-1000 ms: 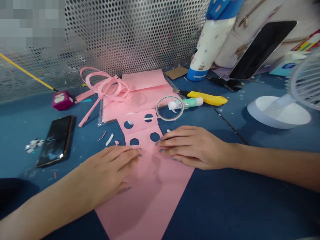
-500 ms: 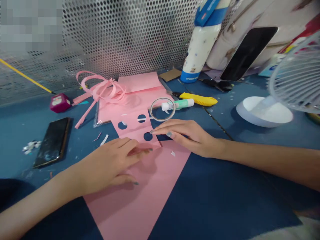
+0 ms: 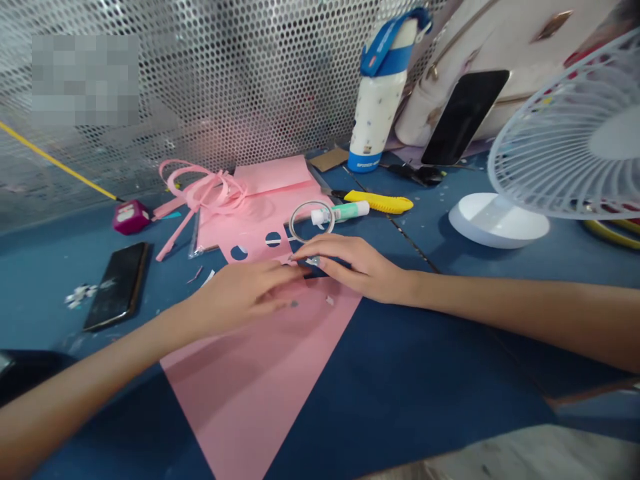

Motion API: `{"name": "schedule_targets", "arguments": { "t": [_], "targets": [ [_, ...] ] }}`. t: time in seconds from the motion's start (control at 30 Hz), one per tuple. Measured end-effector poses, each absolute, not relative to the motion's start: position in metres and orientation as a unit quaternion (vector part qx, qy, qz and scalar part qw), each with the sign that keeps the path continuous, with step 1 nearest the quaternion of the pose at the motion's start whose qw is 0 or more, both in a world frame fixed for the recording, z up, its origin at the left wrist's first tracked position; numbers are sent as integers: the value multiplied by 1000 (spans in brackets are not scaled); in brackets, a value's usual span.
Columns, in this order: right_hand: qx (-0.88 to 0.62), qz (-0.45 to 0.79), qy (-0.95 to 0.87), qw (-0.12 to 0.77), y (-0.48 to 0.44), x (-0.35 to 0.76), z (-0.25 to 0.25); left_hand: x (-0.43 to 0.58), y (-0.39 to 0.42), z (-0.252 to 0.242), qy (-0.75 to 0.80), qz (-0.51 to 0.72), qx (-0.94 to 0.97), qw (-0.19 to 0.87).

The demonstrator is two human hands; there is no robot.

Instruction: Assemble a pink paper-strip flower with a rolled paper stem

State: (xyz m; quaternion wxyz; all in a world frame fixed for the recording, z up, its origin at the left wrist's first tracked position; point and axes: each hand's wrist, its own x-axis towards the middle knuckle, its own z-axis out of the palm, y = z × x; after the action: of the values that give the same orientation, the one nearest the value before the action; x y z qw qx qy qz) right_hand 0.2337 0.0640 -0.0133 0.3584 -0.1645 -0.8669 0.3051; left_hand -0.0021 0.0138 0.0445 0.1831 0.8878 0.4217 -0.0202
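Note:
A long pink paper sheet (image 3: 260, 380) lies on the blue table (image 3: 440, 373) and runs away from me. Its far end (image 3: 255, 248) has round holes cut in it. My left hand (image 3: 245, 297) rests on the paper near the holes, fingers stretched and lying flat. My right hand (image 3: 353, 267) comes in from the right, its outstretched fingertips touching the paper's edge right beside the left fingertips. Just beyond my right hand lie a clear tape ring (image 3: 311, 222) and a glue stick (image 3: 340, 213).
A yellow cutter (image 3: 380, 201), more pink sheets (image 3: 270, 179), curled pink strips (image 3: 200, 190) and a magenta block (image 3: 130, 217) lie further back. A dark phone (image 3: 117, 285) is left, a white fan (image 3: 570, 133) right. A bottle (image 3: 379, 100) and bag (image 3: 500, 40) stand against the perforated screen (image 3: 225, 80).
Both hands have slid up the paper toward the holed end and come together. The holed flap is now mostly under my fingers. My view has risen and turned right.

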Motion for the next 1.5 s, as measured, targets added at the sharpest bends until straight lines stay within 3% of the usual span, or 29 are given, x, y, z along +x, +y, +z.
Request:
{"name": "schedule_targets", "arguments": {
  "t": [0.1,0.3,0.4,0.6,0.7,0.87,0.97,1.1,1.33,1.43,1.5],
  "targets": [
    [-189,334,-841,382,66,232,-17,3,16,36,511,84,831,205],
    [-228,369,-806,402,72,231,-21,13,18,30,511,84,816,256],
    [-194,352,-818,410,72,231,-20,14,16,37,489,105,820,278],
    [-86,288,-852,429,58,226,13,15,-5,76,457,281,746,396],
    [-117,296,-854,412,44,223,43,15,-19,95,445,313,704,457],
    [-107,372,-876,287,28,221,74,9,-35,100,447,285,683,503],
    [-102,381,-880,265,27,217,77,3,-37,96,450,278,702,477],
    [-107,394,-875,260,30,210,74,-6,-36,93,442,259,780,359],
    [-111,553,-787,251,34,198,70,-14,-34,85,374,310,857,170],
    [-132,545,-785,264,35,195,68,-16,-30,81,396,325,839,184],
    [-145,515,-798,278,37,194,64,-17,-25,77,434,319,804,251]
  ]
}}
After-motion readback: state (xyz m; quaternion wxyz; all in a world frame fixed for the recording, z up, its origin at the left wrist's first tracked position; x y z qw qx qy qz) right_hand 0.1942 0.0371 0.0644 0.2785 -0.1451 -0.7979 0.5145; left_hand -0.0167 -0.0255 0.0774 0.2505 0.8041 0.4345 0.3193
